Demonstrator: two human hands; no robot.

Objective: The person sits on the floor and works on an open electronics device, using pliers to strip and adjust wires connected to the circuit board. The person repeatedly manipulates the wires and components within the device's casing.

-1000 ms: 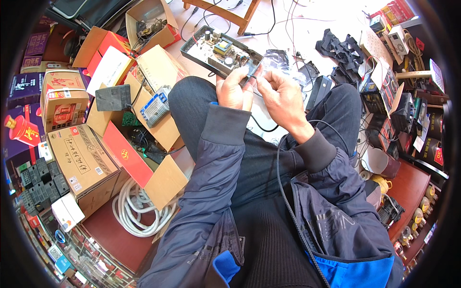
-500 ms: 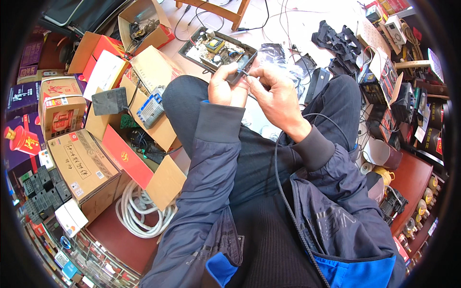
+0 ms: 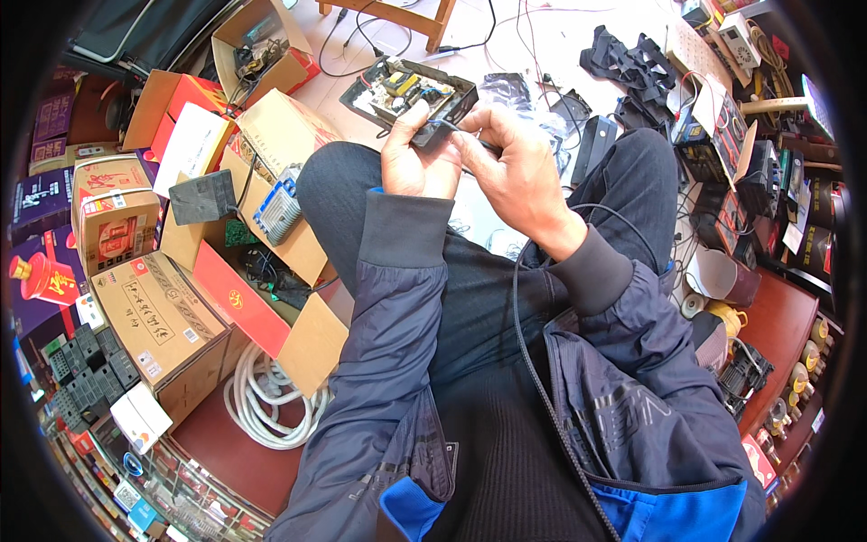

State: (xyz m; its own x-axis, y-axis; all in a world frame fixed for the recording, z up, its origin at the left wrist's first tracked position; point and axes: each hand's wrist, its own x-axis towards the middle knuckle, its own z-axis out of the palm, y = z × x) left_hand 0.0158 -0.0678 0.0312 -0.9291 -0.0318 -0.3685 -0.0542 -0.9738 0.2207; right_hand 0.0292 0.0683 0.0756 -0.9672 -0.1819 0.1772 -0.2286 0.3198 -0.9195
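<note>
An open black plastic case (image 3: 462,98) with a circuit board (image 3: 402,88) inside is tilted in front of my knees. My left hand (image 3: 417,164) grips its near end, thumb over the rim and fingers beneath. At that same end, my right hand (image 3: 517,176) is closed in a pinch on a thin bluish wire (image 3: 441,123). The wire crosses the case's edge by my left thumb; its tip is hidden by my fingers. A yellow-wrapped part and several small components show on the board.
To the left stand open cardboard boxes (image 3: 312,348) with electronic parts, near a coiled white hose (image 3: 262,397). Black straps (image 3: 628,68) and loose cables lie on the floor ahead. A dark cord (image 3: 524,334) runs over my lap. Boxed equipment (image 3: 713,172) lines the right side.
The case has shifted slightly left and down with my left hand. My right hand has moved a little left and down, still pinching at the case's near edge.
</note>
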